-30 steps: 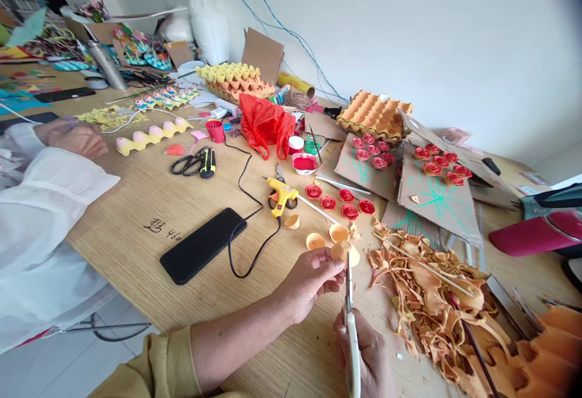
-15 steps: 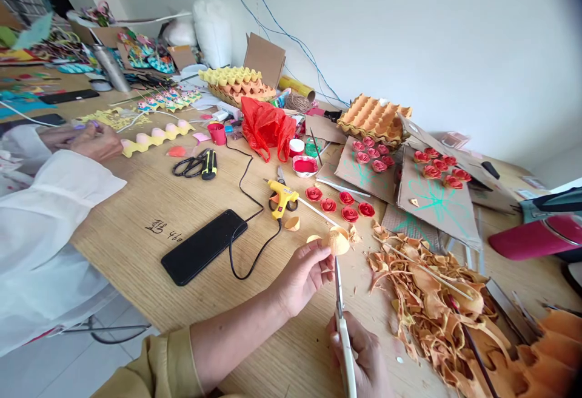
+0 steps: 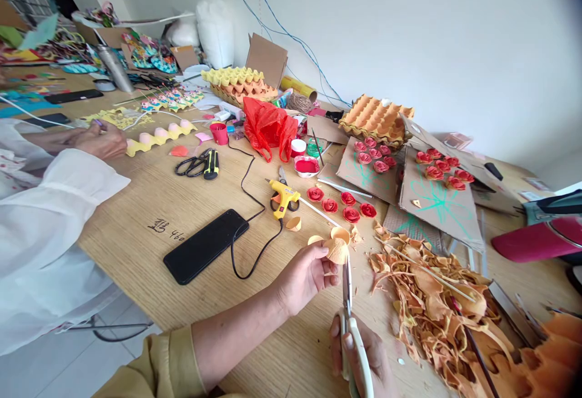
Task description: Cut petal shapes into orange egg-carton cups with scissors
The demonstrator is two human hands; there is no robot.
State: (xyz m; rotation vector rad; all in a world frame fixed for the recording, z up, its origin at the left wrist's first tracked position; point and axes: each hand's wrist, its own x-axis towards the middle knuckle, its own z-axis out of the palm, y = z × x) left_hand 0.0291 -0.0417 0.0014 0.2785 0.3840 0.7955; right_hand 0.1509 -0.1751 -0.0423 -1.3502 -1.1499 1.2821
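Observation:
Between the thumb and fingers of my left hand [image 3: 309,273] is a pale orange egg-carton cup [image 3: 337,251], its fibrous side facing up. My right hand [image 3: 364,352] grips a pair of white-handled scissors [image 3: 348,301], blades pointing away from me and touching the cup's right edge. The handles look spread a little. Just beyond lies another cut cup [image 3: 340,235], and a single cup [image 3: 294,224] rests near the glue gun. Several red paper roses [image 3: 330,205] sit farther back on the table.
A yellow glue gun [image 3: 284,196] and its black cord lie by a black phone [image 3: 205,246]. Orange carton scraps [image 3: 436,289] are heaped at right. Cardboard sheets [image 3: 441,204] hold more roses. At left, a co-worker's hands [image 3: 102,138] are beside a yellow carton strip [image 3: 159,137].
My left hand has turned the cup so more of its outer side shows. The scissors have shifted slightly right, and their handles have spread apart.

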